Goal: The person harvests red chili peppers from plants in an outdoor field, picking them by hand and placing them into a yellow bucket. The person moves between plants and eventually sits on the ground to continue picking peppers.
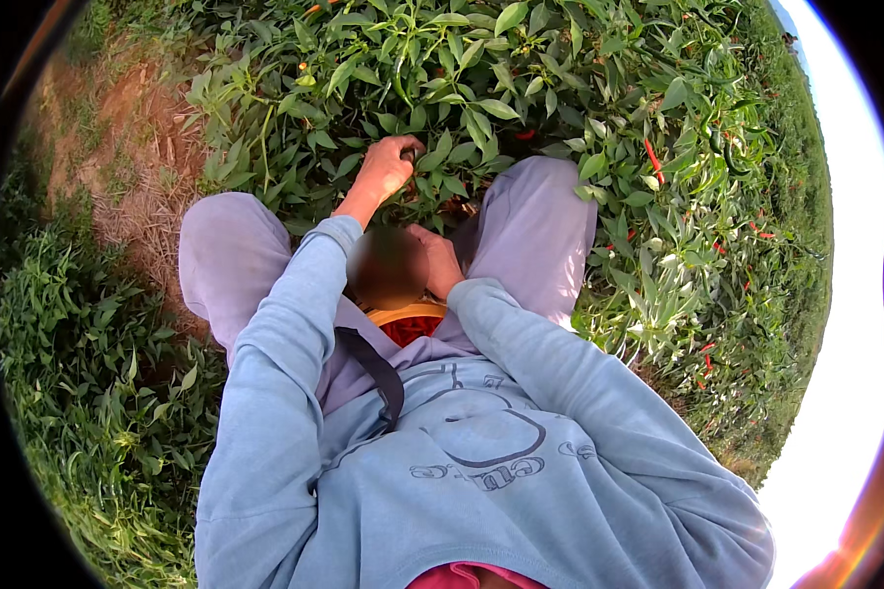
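Observation:
Chili pepper plants spread in front of my bent knees. My left hand reaches among their leaves, its fingers curled. A small dark thing shows at its fingertips, too unclear to name. Closer to my body, my right hand is bent inward beside a blurred round patch that hides part of it. What either hand holds cannot be made out. Between my thighs is a container with a yellow rim, with red chili peppers inside. A dark strap runs from my waist toward it.
A red chili hangs on the plants at my right, and green chilies hang ahead. Bare reddish soil with dry straw lies to the left. More leafy plants grow behind it at lower left.

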Demonstrator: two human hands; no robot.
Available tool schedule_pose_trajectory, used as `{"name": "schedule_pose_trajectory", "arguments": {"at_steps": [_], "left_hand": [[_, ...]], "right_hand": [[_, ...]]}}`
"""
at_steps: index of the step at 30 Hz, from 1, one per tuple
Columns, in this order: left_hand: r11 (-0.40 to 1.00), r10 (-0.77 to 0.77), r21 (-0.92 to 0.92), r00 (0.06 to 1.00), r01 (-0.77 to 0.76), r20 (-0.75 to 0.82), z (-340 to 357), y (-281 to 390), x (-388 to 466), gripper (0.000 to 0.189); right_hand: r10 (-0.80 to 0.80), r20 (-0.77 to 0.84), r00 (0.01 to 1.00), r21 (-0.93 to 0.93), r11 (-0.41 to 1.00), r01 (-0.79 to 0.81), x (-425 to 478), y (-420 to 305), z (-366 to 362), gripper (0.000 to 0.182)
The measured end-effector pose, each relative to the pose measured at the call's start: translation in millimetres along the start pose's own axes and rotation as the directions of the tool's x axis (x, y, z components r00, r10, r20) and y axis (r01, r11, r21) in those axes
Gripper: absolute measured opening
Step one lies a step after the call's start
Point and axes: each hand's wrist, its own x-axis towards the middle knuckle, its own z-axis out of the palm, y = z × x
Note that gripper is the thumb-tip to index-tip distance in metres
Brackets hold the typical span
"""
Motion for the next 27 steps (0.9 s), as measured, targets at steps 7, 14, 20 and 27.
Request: {"name": "schedule_pose_trajectory", "arguments": {"at_steps": [7,14,20,27], "left_hand": [[0.977,-0.057,0.190,0.975,0.098,-0.213,-27,-2,-27,0.029],[0.936,-0.070,0.309,0.952,0.166,-0.299,-32,-41,-47,0.026],[0.808,-0.351,0.420,0.910,0.414,-0.221,-13,-1,-88,0.029],[0.756,-0.441,0.415,0.862,0.507,-0.250,-12,-23,-104,0.031]], "right_hand": [[0.536,0.100,0.838,0.266,0.797,-0.542,-1,-7,1,0.031],[0.518,-0.402,0.755,0.621,0.760,-0.191,26,0,-15,0.027],[0.331,-0.628,0.704,0.367,0.924,-0.107,38,-9,-26,0.032],[0.244,-0.612,0.753,0.080,0.966,-0.247,58,8,-38,0.023]]}}
